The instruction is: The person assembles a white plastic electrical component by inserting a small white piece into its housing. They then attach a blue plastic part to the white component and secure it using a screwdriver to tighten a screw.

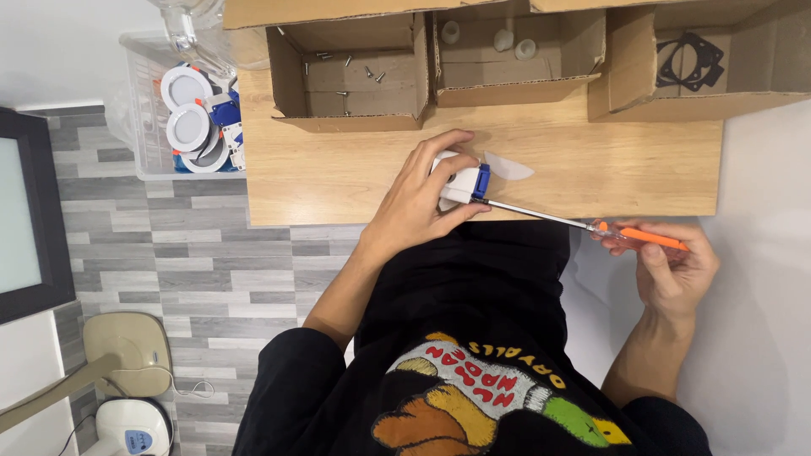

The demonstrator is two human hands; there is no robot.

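Note:
My left hand [422,196] grips a small white device with a blue part [465,181] near the front edge of a wooden table [338,177]. My right hand [672,266] holds an orange-handled screwdriver [635,236] beyond the table's front right corner. Its metal shaft [536,215] runs left to the blue part of the device. A thin white plastic piece [511,169] lies on the table just past the device.
Three open cardboard boxes stand along the table's far side: one with screws [346,76], one with small white caps [515,46], one with black gaskets [688,59]. A clear bin [148,127] of round white lamps sits at the left over grey floor.

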